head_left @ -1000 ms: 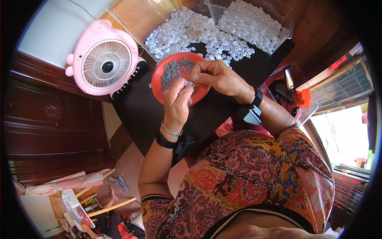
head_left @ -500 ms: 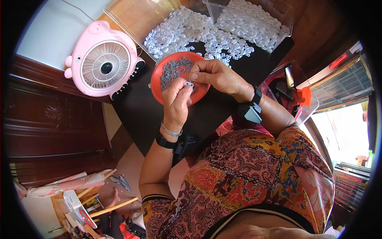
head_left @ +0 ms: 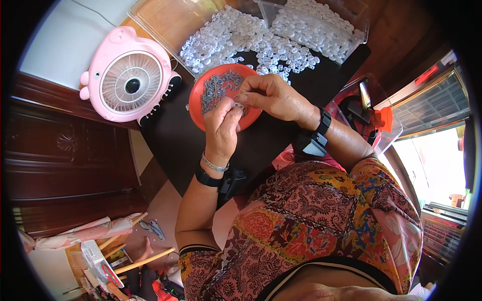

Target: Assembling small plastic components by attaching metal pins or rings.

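Note:
My left hand [head_left: 221,120] pinches a small white plastic piece [head_left: 238,105] between thumb and fingertips; most of it is covered. Close against it, my right hand [head_left: 273,99] has thumb and forefinger pressed together, and whatever they hold is too small to make out. Both hands are above the near side of an orange-red bowl [head_left: 197,111]. Inside that bowl lie many thin grey pieces [head_left: 213,93] that look like small screws. Beyond it, a heap of white plastic pieces [head_left: 221,37] with holes spreads over the dark table [head_left: 168,150].
A clear bin [head_left: 346,52] at the back holds more white pieces. To the left stands a pink animal-shaped fan [head_left: 131,83]. A clear box [head_left: 369,108] with dark and red things is at the right, beside my right forearm.
My fingertips have shifted slightly around the white plastic piece, so less of it shows. Both hands stay over the bowl, and the whole view has moved a little.

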Demonstrator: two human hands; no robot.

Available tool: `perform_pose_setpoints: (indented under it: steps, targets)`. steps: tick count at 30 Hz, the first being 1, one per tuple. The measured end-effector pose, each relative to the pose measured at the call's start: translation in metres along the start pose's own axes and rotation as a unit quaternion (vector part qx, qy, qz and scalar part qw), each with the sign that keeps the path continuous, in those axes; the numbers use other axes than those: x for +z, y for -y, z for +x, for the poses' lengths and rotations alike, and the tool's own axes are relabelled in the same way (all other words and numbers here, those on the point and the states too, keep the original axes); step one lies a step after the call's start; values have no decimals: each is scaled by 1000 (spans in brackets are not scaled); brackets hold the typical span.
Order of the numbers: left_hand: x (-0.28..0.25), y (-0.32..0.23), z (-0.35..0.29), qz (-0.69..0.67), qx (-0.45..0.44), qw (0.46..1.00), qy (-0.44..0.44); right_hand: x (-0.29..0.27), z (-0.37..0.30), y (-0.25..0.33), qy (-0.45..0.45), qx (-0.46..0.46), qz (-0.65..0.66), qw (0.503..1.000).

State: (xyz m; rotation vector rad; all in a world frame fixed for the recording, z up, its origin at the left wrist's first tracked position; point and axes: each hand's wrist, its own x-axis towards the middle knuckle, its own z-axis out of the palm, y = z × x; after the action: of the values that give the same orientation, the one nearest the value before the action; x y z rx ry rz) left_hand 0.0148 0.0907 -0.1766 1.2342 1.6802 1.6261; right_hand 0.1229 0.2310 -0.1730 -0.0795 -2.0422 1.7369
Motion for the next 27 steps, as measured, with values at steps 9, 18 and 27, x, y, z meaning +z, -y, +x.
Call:
perform_pose_setpoints:
  steps: [9,18,27]
  targets:
    - [1,3,-1,-14,3,1000,-5,0,-2,8,-2,4,-59,998]
    - [8,6,-2,-39,1,999,-20,8,-5,10,-56,-108,-223,967]
    - [4,11,2,-45,-51,998,5,-1,-5,5,-3,-38,-184,982]
